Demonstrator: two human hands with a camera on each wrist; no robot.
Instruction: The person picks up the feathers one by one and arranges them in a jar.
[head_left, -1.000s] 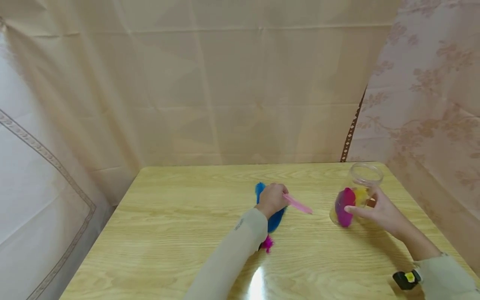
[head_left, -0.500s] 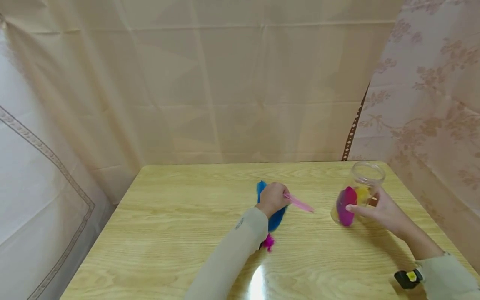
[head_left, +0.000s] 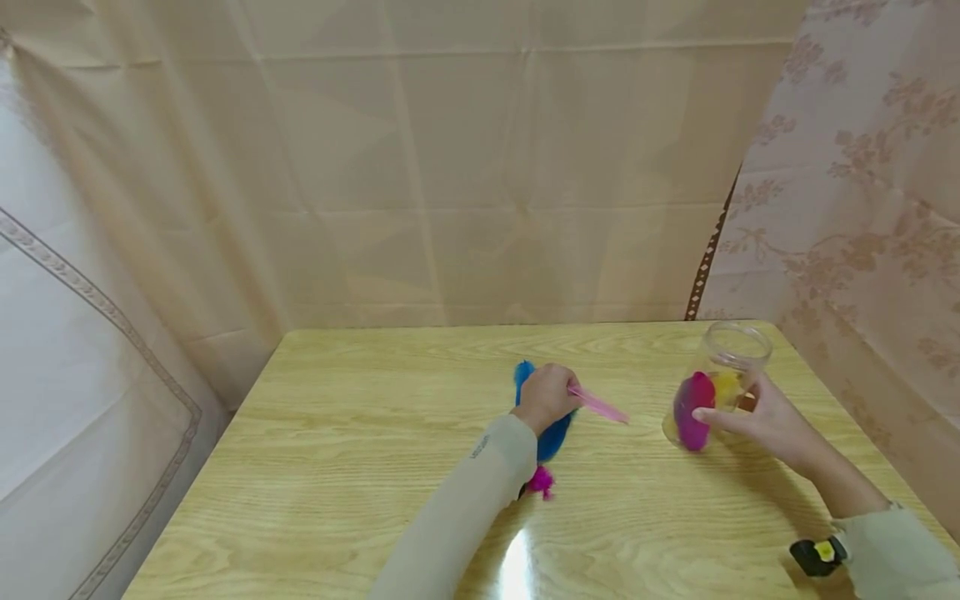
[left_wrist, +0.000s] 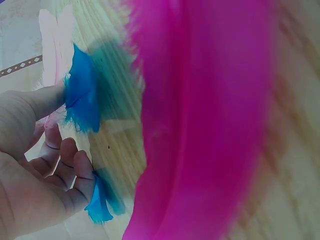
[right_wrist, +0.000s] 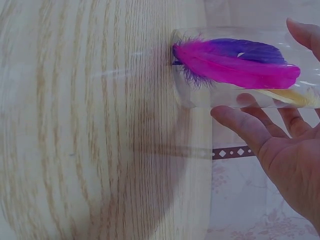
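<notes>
Apparently for steadiness, right hand [head_left: 780, 425] has fingers wrapped round the clear jar [head_left: 731, 362], mouth up on the surface [head_left: 337, 433], bright feathers [right_wrist: 240, 67] inside, while left hand [head_left: 547, 396] has its own clamped on one end of the pink feather [head_left: 598, 405], short of the jar, likely to avoid crushing it

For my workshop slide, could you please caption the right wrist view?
The right hand grips a clear jar holding magenta, purple and yellow feathers.
</notes>
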